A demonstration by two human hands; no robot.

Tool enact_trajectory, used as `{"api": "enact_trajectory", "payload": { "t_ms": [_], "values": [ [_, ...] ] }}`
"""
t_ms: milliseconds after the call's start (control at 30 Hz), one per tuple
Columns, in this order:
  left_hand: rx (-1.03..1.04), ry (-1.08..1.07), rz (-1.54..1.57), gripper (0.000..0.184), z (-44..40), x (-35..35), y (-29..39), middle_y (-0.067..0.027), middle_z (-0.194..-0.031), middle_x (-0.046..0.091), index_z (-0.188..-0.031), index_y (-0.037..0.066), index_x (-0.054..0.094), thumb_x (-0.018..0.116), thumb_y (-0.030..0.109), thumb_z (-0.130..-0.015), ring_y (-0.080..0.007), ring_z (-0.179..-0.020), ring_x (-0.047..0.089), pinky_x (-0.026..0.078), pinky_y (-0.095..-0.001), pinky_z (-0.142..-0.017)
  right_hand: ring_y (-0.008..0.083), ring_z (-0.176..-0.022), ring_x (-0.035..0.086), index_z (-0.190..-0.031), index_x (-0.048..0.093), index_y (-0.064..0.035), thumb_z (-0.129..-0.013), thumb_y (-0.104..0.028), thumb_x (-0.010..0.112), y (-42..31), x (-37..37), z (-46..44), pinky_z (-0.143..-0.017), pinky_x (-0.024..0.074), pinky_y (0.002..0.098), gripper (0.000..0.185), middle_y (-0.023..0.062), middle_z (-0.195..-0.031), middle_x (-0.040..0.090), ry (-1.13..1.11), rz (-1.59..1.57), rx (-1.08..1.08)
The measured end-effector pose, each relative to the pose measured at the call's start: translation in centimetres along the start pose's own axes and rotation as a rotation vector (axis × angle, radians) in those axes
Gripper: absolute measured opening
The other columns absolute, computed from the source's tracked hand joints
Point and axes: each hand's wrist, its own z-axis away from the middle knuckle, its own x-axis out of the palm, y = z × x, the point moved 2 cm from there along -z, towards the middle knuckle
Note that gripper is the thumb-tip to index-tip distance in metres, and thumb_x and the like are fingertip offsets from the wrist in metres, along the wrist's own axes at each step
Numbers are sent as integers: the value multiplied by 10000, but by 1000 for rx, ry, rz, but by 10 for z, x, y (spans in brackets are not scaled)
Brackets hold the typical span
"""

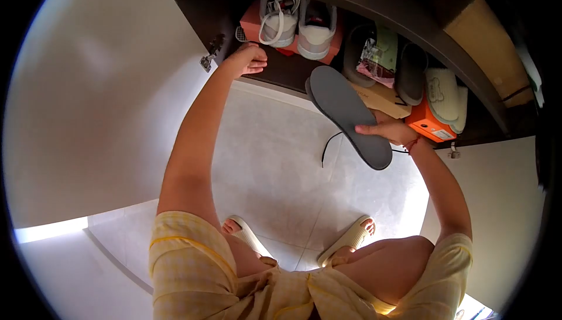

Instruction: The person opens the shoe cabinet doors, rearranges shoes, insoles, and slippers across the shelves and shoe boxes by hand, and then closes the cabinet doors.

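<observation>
Cabinet door, white, stands open at the left end of the dark shelf. Next comes the person's left hand, at the shelf's front edge near that end, fingers curled in; from where I'm standing, I can't tell whether they hold anything. On the shelf's left part, pale trainers sit on a pink box. Before the shelf's middle, above the floor, a grey sole is held slantwise, with a black lace dangling near it. The right hand grips the sole's right edge, thumb flat on its face. On the shelf behind, a shiny packet lies between dark slippers, above a tan box. Towards the shelf's right end, cream slippers rest on an orange box.
</observation>
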Motion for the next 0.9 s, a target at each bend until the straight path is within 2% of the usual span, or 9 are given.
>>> {"api": "enact_trajectory", "payload": {
  "t_ms": [100, 267, 400, 533, 600, 633, 700, 833, 900],
  "values": [
    [187, 49, 23, 550, -19, -8, -9, -101, -1004, 569, -1200, 93, 383, 661, 85, -725, -236, -966, 596, 496, -365, -847, 202, -1189, 443, -1382, 320, 7, -796, -326, 710, -13, 9, 0, -1020, 334, 300, 778, 128, -1305, 472, 63, 291, -39],
    [-368, -842, -686, 507, 5, 37, -52, -47, -1212, 547, -1320, 118, 396, 587, 214, -860, -164, -1034, 572, 478, -336, -863, 212, -1250, 391, -1411, 253, -8, -776, -238, 734, -10, 28, -18, -1049, 303, 321, 829, 131, -1367, 406, -29, 147, 11],
    [-356, -1075, -250, 534, 91, 71, -85, -68, -1267, 512, -1356, 124, 358, 573, 208, -874, -213, -1167, 502, 456, -426, -927, 216, -1160, 477, -1361, 285, 34, -852, -282, 668, -25, 57, -23, -970, 382, 288, 712, 156, -1251, 492, 4, -107, -93],
    [-221, -925, 42, 485, 121, 94, -104, -79, -1264, 514, -1337, 97, 383, 541, 197, -889, -236, -1164, 500, 438, -480, -950, 182, -1167, 465, -1322, 360, 21, -973, -414, 423, -18, 88, -43, -966, 388, 295, 562, 124, -1272, 475, 52, -184, -46],
    [-362, -813, 413, 428, 124, 91, -107, -89, -1249, 526, -1284, 52, 431, 519, 163, -880, -240, -1136, 517, 427, -443, -974, 143, -999, 547, -1277, 420, 7, -973, -514, 303, -5, 90, -55, -838, 462, 277, 615, 94, -1126, 558, 110, -261, 57],
    [-356, -817, 410, 428, 116, 84, -120, -89, -1249, 526, -1284, 52, 431, 519, 163, -880, -240, -1136, 517, 427, -443, -974, 117, -740, 559, -1240, 457, -19, -966, -555, 222, -13, 87, -53, -660, 481, 253, 646, 59, -898, 595, -67, -166, 112],
    [-231, -410, 449, 371, 85, 42, -173, -77, -1088, 557, -1204, 26, 470, 511, 193, -875, -200, -1033, 545, 494, -376, -799, 111, -654, 521, -1282, 431, -28, -968, -552, 204, -9, 86, -50, -618, 459, 247, 651, 44, -832, 589, 1, -34, 155],
    [324, 29, -118, 356, 103, -13, -105, -70, -1006, 550, -1168, -31, 461, 475, 165, -871, -136, -925, 513, 431, -300, -816, 99, -565, 459, -1263, 447, -55, -983, -505, 228, 14, 82, -55, -571, 437, 245, 573, 28, -744, 557, 36, 53, 176],
    [191, 118, -310, 432, 107, -29, -76, -74, -1023, 545, -1217, -10, 396, 492, 208, -855, -153, -899, 552, 486, -322, -668, 100, -572, 460, -1227, 467, -63, -988, -479, 248, 9, 84, -59, -582, 427, 240, 527, 20, -741, 539, 19, 23, 138]
  ]
}}
